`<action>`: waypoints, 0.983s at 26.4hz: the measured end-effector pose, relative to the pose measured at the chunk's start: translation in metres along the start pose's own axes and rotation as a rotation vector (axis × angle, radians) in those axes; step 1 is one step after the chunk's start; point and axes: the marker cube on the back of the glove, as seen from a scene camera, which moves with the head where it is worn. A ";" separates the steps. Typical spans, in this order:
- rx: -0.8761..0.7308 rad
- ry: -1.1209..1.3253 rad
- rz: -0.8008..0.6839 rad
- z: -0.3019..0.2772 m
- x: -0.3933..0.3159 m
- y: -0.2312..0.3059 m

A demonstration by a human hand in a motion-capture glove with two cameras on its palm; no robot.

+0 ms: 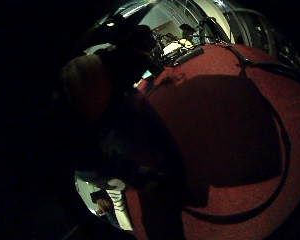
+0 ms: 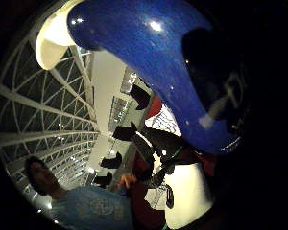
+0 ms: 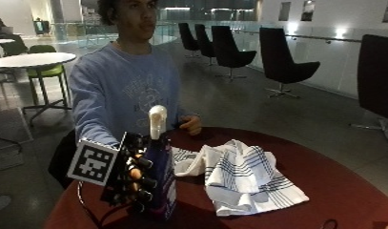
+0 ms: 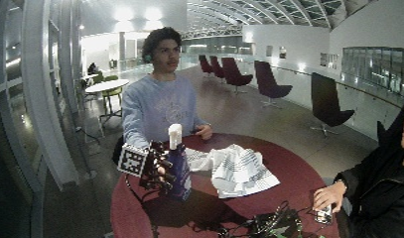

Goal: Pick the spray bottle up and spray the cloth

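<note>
While fingers [image 3: 140,179] grip spray bottle [image 3: 160,176], cloth [image 3: 244,176] beside

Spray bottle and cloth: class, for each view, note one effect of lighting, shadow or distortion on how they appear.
Thumb side palm view: bright glare spots on the blue spray bottle, its body bulging from wide-angle distortion. Little finger side palm view: a broad dark shadow over the red table. Outside view: the white striped cloth stands out bright, while the gloved right hand in its grip on the bottle is dim.

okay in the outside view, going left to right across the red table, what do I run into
gloved right hand wrapped around the spray bottle → striped cloth lying on the table
</note>
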 end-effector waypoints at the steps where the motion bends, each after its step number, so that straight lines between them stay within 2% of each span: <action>1: -0.005 0.012 -0.006 0.001 0.001 0.002; 8: 0.033 0.032 -0.087 0.007 0.006 0.002; 22: -0.025 0.010 -0.102 0.005 0.008 0.005; 26: 0.023 -0.013 -0.101 0.007 0.007 0.000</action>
